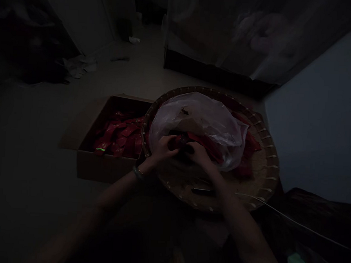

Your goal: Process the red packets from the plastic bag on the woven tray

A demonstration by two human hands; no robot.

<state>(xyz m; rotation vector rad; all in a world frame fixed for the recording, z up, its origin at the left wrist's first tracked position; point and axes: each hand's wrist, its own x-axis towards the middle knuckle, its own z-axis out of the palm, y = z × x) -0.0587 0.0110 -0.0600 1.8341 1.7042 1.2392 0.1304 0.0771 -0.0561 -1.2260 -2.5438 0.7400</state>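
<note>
My left hand (164,148) and my right hand (198,154) meet over a round woven bamboo tray (272,168). Their fingers are closed around a small dark red packet (181,141), whose details are lost in the dim light. Just behind the hands, a clear plastic bag (191,105) lies spread open on the tray, with dark contents inside. A red wrapper sheet (206,143) rests against the bag, right of my fingers. More red wrappers (246,166) lie on the tray's right side.
Left of the tray stands an open cardboard box (103,167) with many red packets (122,134) in it. A dark flat object (202,191) lies at the tray's near edge; a white cable (294,221) runs off right. A covered piece of furniture (216,35) and a wall (320,115) stand beyond.
</note>
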